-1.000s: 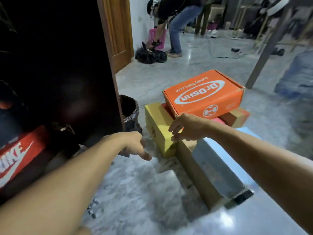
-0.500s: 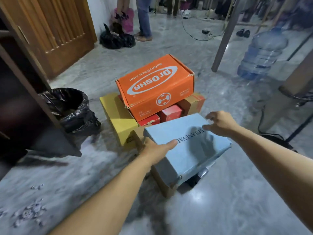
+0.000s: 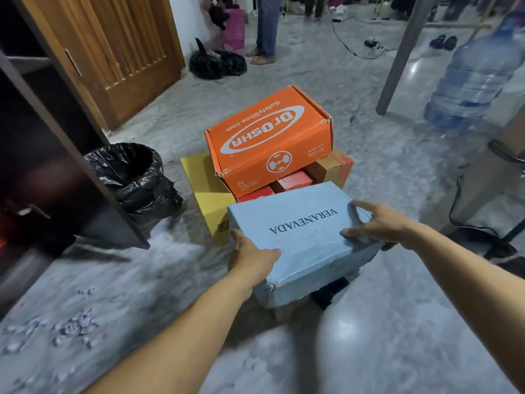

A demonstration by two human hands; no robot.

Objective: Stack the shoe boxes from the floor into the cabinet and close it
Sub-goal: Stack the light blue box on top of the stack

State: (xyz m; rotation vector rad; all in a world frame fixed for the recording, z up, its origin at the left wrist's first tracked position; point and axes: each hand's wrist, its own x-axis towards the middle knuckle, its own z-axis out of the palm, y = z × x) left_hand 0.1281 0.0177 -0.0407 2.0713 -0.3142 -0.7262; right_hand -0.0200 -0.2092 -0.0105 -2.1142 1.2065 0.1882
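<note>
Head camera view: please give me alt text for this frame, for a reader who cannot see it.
Both hands grip a light blue shoe box, the left hand at its near-left edge and the right hand at its right edge. Behind it, an orange shoe box tops a pile of other boxes on the floor. An open dark cabinet stands to the left.

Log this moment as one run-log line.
step: gripping light blue VERANEVADA shoe box | left hand: on near-left corner | right hand: on right edge | orange Dr.OSHA box: untouched
</note>
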